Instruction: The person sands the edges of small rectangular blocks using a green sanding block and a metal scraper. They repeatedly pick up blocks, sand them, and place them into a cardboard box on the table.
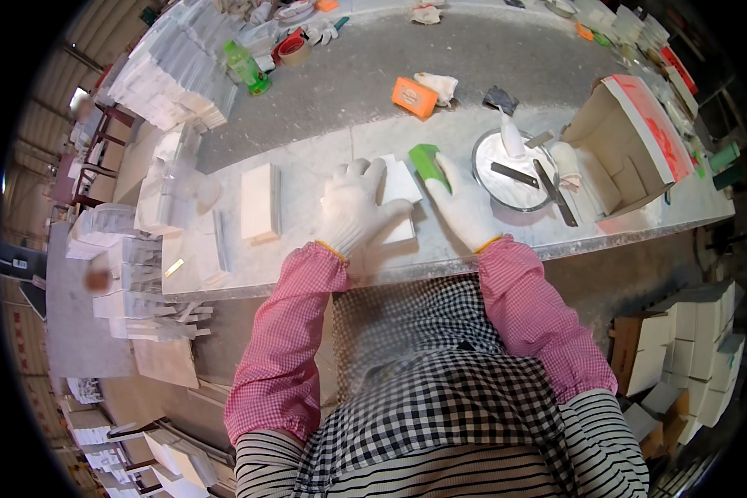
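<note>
My left hand (354, 203), in a white glove, lies with its fingers spread on a flat white piece (399, 184) on the pale worktop. Part of that piece is hidden under the hand. Just to the right, my right hand (465, 209), gloved too, is closed around a green block (427, 166). This block is at the piece's right edge; I cannot tell whether they touch. A stack of white slabs (260, 203) stands left of my left hand. Right of my right hand is a round metal bowl (478, 184) of white material.
Dark flat-bladed scrapers (554, 192) and a white squeeze bottle (510, 137) rest on the bowl. An open cardboard box (622, 145) stands at the right. Farther back are an orange block (414, 98), a green bottle (246, 68), a tape roll (294, 49) and tall white stacks (174, 70).
</note>
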`<state>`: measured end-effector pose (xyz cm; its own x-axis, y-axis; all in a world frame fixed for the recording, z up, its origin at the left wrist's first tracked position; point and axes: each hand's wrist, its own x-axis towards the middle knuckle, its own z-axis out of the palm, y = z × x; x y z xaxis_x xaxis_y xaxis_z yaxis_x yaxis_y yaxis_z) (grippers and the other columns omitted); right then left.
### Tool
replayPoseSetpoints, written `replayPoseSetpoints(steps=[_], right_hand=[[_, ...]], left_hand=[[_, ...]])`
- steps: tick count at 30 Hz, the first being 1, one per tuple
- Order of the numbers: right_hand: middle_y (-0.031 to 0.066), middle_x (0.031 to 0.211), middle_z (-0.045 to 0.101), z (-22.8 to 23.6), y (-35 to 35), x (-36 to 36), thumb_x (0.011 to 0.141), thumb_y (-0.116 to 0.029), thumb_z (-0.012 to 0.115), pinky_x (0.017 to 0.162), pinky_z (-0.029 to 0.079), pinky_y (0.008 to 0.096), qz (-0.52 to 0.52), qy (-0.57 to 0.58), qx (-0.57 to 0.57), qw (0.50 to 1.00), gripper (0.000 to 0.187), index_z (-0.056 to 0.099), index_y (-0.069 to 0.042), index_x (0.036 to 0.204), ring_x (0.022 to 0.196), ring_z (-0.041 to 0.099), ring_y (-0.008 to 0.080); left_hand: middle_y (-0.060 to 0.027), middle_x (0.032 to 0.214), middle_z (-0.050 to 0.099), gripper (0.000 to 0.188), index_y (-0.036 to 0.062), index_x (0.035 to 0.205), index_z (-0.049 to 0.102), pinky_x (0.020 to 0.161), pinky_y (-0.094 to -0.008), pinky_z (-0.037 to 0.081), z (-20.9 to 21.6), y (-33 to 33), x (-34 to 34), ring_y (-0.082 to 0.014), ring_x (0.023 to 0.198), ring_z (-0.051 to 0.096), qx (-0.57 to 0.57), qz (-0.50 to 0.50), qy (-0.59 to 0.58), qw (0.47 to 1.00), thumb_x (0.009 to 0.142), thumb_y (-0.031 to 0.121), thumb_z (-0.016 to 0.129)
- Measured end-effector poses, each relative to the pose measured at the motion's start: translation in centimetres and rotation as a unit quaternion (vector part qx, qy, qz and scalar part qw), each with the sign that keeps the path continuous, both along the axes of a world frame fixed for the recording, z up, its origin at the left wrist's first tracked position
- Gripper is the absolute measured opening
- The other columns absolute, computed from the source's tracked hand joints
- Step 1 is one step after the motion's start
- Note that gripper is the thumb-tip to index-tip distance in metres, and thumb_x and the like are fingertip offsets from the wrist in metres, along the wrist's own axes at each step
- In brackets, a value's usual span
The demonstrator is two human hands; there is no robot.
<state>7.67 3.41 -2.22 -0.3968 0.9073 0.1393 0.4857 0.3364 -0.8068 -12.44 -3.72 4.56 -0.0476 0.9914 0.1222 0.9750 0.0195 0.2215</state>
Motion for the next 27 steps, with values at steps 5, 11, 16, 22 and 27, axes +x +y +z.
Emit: replayPoseSetpoints(steps=[5, 11, 16, 22, 27], right_hand=[[0.0221, 0.150, 0.057, 1.7, -1.6, 1.3, 0.100, -0.031, 0.065, 0.111, 0.045, 0.0367, 0.027, 0.239, -0.233, 0.942, 0.064, 0.048, 0.001, 0.153, 0.137, 0.056, 0.0295], [0.0215, 0.150, 0.057, 1.7, -3.3, 1.4, 0.099, -0.031, 0.066, 0.114, 0.042, 0.0361, 0.059, 0.169, -0.153, 0.972, 0.066, 0.047, 0.002, 0.153, 0.140, 0.054, 0.0279], [0.0210, 0.151, 0.057, 2.3, 0.3, -1.6, 0.098, -0.034, 0.066, 0.114, 0.042, 0.0355, 0.064, 0.148, -0.150, 0.975, 0.067, 0.047, -0.001, 0.154, 0.138, 0.056, 0.0287], [0.0202, 0.150, 0.057, 1.7, -2.1, 0.2, 0.097, -0.032, 0.069, 0.115, 0.041, 0.0342, 0.050, 0.104, -0.138, 0.984, 0.069, 0.047, 0.000, 0.154, 0.140, 0.053, 0.0278], [0.0217, 0.147, 0.058, 1.1, -2.0, -0.5, 0.096, -0.034, 0.068, 0.116, 0.040, 0.0350, 0.037, 0.137, -0.129, 0.981, 0.069, 0.047, 0.001, 0.152, 0.139, 0.054, 0.0303]], left_hand=[[-0.0204, 0.130, 0.062, 0.080, -0.0001, 0.125, 0.067, 0.106, -0.0457, 0.047, -0.2, -0.2, 0.2, -0.0384, 0.125, 0.054, 0.002, -0.009, -0.029, 1.000, 0.070, 0.056, 0.079], [-0.0198, 0.123, 0.063, 0.076, -0.0007, 0.121, 0.068, 0.103, -0.0451, 0.048, -1.2, 0.4, -0.2, -0.0381, 0.120, 0.056, -0.002, -0.024, -0.042, 0.999, 0.071, 0.056, 0.078], [-0.0198, 0.117, 0.063, 0.074, -0.0008, 0.118, 0.069, 0.099, -0.0450, 0.048, -0.8, 0.9, -0.6, -0.0379, 0.113, 0.058, -0.029, -0.030, -0.034, 0.999, 0.072, 0.057, 0.078], [-0.0191, 0.118, 0.063, 0.075, 0.0006, 0.122, 0.067, 0.101, -0.0442, 0.047, -1.8, 0.8, -1.3, -0.0373, 0.114, 0.057, 0.007, -0.065, -0.060, 0.996, 0.072, 0.056, 0.079], [-0.0182, 0.120, 0.063, 0.076, 0.0012, 0.124, 0.066, 0.102, -0.0439, 0.046, -1.5, 1.1, -1.4, -0.0373, 0.119, 0.056, -0.004, -0.093, -0.040, 0.995, 0.072, 0.055, 0.079]])
